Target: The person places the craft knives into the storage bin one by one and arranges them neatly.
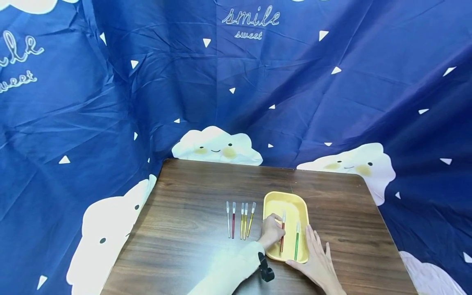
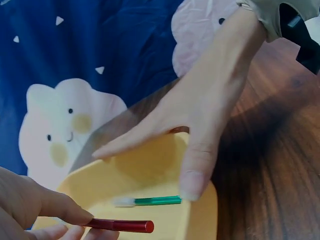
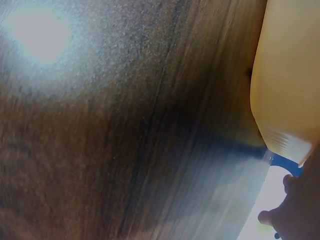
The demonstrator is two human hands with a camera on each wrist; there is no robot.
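My left hand pinches a red pen with a clear cap inside the yellow tray. In the left wrist view the thumb and fingers of the left hand hold the red pen over the tray. A green pen lies in the tray to the right of the red one. My right hand rests with spread, straight fingers on the tray's right and near rim; in the left wrist view this hand straddles the tray's corner.
Left of the tray, several capped pens lie side by side on the brown wooden table: a silver one, a dark red one and gold ones. Blue cloth with white clouds hangs behind the table.
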